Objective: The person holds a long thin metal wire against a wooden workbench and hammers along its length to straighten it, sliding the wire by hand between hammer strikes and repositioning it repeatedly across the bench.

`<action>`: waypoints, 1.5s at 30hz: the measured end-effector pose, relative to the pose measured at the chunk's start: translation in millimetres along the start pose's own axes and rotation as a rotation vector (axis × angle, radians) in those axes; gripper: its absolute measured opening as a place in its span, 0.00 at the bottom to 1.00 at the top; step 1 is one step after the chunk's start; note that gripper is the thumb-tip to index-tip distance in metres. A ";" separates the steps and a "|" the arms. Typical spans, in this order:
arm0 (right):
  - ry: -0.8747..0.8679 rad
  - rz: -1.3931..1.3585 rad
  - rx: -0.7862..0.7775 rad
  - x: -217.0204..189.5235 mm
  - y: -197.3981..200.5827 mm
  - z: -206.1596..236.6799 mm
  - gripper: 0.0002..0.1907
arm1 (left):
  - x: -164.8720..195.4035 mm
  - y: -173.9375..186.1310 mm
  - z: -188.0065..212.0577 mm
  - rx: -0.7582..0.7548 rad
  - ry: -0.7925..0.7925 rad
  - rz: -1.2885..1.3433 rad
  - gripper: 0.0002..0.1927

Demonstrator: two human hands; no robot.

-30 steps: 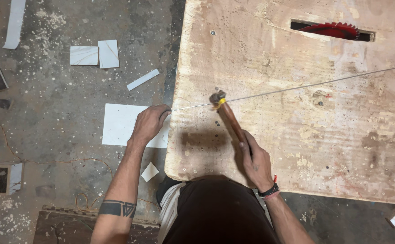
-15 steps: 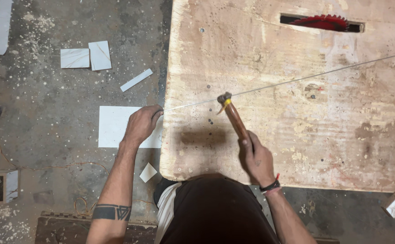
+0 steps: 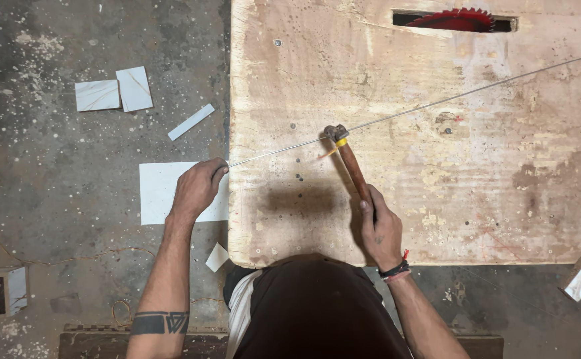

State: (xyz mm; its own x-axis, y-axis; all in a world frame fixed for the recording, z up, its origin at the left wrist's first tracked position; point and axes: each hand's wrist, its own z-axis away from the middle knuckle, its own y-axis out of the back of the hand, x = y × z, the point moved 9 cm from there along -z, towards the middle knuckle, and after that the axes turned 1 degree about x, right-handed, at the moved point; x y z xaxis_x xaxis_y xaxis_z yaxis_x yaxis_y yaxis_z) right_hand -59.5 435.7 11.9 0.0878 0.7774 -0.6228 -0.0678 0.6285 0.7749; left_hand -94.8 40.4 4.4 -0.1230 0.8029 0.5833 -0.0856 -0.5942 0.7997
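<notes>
A thin rod (image 3: 410, 110) is pinched by the closed left hand (image 3: 196, 188) at the bench (image 3: 503, 199) edge, while a hammer (image 3: 350, 159) is gripped by the closed right hand (image 3: 378, 229).

rod (image 3: 423, 106) on table (image 3: 503, 199) | hammer (image 3: 350, 159) on rod | tiles (image 3: 114, 93) left, on floor (image 3: 51, 199)

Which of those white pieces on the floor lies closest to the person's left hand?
The large white square sheet, partly under the left hand; the other pieces lie farther off.

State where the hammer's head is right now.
In the head view, the hammer head rests on the thin metal rod near the wooden table's left-centre, its handle held by the right hand.
</notes>
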 end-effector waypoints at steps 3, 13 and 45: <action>-0.115 0.033 -0.053 16.0 -2.2 -3.2 0.27 | -1.7 -1.6 0.4 0.000 0.008 -0.002 0.11; -0.161 -0.055 0.031 30.1 11.5 -7.6 0.28 | -6.2 -4.7 0.8 -0.038 0.059 -0.041 0.11; -0.206 -0.009 0.113 73.9 48.7 -33.5 0.29 | -8.9 -1.8 2.7 0.023 -0.022 0.008 0.11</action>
State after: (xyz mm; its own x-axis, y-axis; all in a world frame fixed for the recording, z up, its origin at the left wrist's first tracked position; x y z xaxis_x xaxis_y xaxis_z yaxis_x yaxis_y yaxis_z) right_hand -89.6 524.6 0.0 0.2894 0.7429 -0.6036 0.0444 0.6195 0.7837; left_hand -90.9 34.4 -1.8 -0.1022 0.7990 0.5926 -0.0619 -0.5997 0.7978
